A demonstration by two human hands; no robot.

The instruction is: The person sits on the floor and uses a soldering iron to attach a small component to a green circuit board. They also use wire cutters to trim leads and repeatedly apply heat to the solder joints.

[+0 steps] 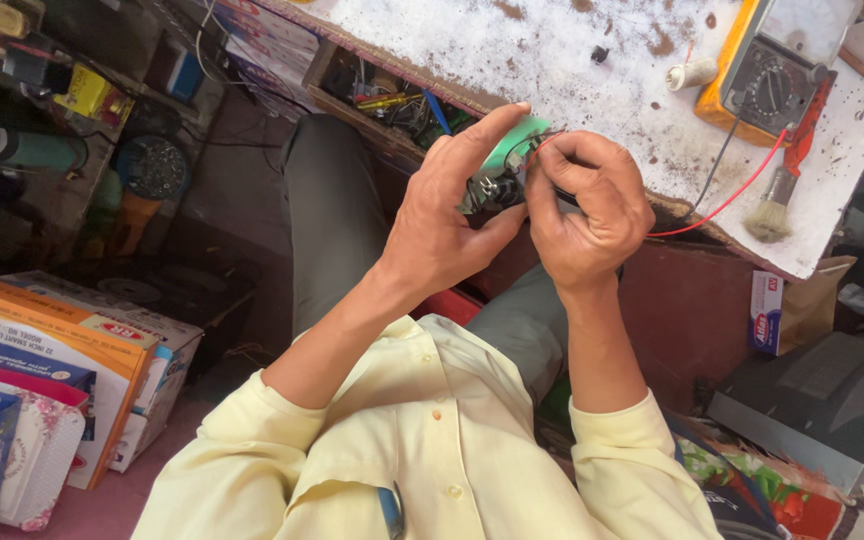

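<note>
Small green circuit board (514, 150) held up between both hands, just off the worktable (512, 50) edge.
L hand (447, 215) grips board w/ thumb and forefinger; R hand (592, 205) pinches red wire (722, 200) against it; yellow multimeter (767, 75) and brush (774, 205) on table nearby.

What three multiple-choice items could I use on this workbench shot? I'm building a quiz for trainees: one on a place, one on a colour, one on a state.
1. Where does the multimeter lie?
A. on the white bench top
B. on the floor
C. on the person's lap

2. What colour is the wire running to the right hand?
A. blue
B. red
C. white

3. How is the small green circuit board held?
A. lying free on the bench
B. by one hand only
C. between both hands

Answers: 1 A, it rests on the bench; 2 B, plainly red; 3 C, the left hand and right hand both grip it.
</note>
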